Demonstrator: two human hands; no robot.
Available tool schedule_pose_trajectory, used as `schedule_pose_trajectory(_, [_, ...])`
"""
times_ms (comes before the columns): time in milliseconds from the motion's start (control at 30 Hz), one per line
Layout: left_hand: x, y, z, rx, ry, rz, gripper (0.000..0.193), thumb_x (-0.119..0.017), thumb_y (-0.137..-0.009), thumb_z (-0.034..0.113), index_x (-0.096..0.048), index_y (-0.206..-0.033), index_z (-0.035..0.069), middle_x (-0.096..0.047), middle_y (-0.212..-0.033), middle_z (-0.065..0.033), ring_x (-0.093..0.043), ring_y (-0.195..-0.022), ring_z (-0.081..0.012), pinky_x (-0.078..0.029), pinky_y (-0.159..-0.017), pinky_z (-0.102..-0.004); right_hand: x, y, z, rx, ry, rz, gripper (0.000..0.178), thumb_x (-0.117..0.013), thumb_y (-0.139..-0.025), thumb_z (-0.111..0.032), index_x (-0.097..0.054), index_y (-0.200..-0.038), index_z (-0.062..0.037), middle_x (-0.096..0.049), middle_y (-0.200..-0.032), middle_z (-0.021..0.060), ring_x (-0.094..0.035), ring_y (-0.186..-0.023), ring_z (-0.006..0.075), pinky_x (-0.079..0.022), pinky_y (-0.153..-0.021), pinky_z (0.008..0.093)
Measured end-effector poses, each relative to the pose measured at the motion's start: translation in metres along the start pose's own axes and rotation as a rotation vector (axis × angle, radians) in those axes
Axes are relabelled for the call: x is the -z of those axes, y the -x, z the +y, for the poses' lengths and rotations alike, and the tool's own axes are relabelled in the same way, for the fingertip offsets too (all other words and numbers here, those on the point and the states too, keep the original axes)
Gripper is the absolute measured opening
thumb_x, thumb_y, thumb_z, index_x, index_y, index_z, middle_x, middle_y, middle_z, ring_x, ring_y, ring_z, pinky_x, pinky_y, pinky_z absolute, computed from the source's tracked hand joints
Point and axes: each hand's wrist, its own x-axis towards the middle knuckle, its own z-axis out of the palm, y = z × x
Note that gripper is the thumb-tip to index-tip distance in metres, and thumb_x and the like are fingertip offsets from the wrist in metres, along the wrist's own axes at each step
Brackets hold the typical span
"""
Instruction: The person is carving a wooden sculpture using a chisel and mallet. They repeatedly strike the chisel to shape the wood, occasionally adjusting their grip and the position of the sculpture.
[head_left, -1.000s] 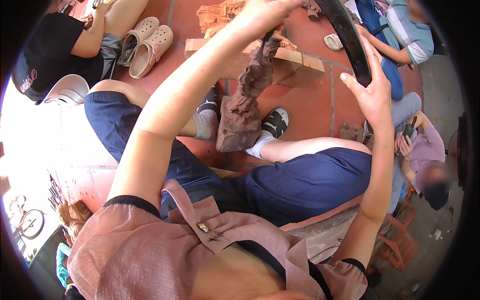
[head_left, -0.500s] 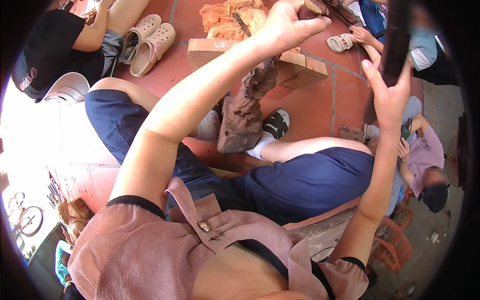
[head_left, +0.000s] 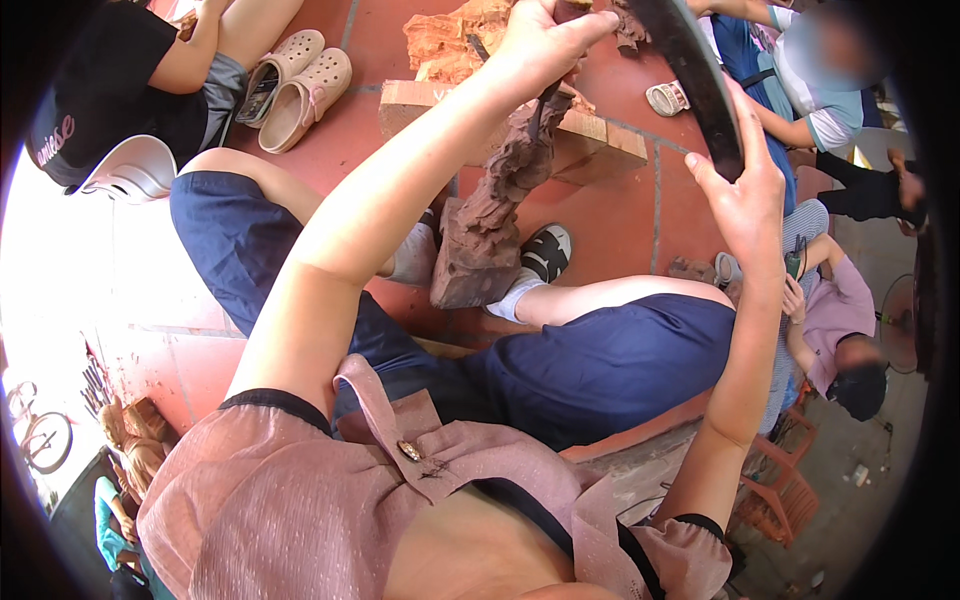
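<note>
My left hand (head_left: 553, 48) was closed round a chisel (head_left: 573, 10), its butt showing above my fist and its dark shaft running down to the upper part of the carving (head_left: 512, 170); whether the edge touched the wood, I could not tell. My right hand (head_left: 750, 195) gripped the lower end of a dark bar (head_left: 700, 85), thumb along one side and fingers on the other, the bar raised well apart from the chisel. The carving, a brown, twisted piece on a square foot, stood tilted on the floor (head_left: 610, 225) between my feet, close to a sandal (head_left: 548, 252) and in front of a pale beam (head_left: 590, 135). For a clean stroke, I judged, the chisel wanted a firm but not rigid fist, with the butt clear above my thumb so the bar could meet it squarely and miss my knuckles. Short, measured taps seemed wiser than one heavy blow, since the carving's narrow upper part might split and a tilted foot might rock. Bracing it with my feet would help, toes kept out of the chisel's line. A co-worker (head_left: 775, 85) sat beyond the bar, so its swing needed to stay tight.
</note>
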Motion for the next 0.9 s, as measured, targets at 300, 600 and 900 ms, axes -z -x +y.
schedule_pose_trajectory(300, [-0.011,0.008,0.009,-0.074,0.045,0.012,0.017,-0.066,-0.089,0.018,-0.058,-0.079,0.008,-0.052,-0.066,0.007,-0.042,-0.06,-0.0019,-0.033,-0.052,-0.0211,0.004,-0.002,-0.007,-0.043,-0.39,0.153,0.044,-0.073,-0.081,-0.003,-0.054,-0.121,-0.0017,-0.06,-0.088,0.0002,-0.055,-0.076,0.0058,-0.047,-0.07,0.0214])
schedule_pose_trajectory(600, [-0.029,-0.005,-0.01,-0.123,0.044,-0.013,0.019,-0.067,-0.089,0.023,-0.064,-0.084,0.004,-0.057,-0.072,0.0018,-0.051,-0.063,-0.004,-0.041,-0.052,-0.0222,0.003,-0.018,-0.021,-0.032,0.14,-0.012,0.074,-0.07,-0.077,-0.003,-0.041,-0.143,-0.0205,-0.061,-0.125,0.0117,-0.061,-0.11,0.0209,-0.047,-0.093,0.033])
schedule_pose_trajectory(900, [-0.024,-0.004,-0.004,-0.036,0.015,-0.027,0.013,-0.065,-0.09,0.015,-0.063,-0.087,0.003,-0.059,-0.078,0.0054,-0.051,-0.073,-0.0053,-0.044,-0.067,-0.0246,0.004,-0.012,-0.001,-0.006,0.158,-0.075,0.076,-0.07,-0.071,-0.001,-0.044,-0.14,-0.0213,-0.063,-0.11,0.0156,-0.061,-0.098,0.0343,-0.049,-0.089,0.0382])
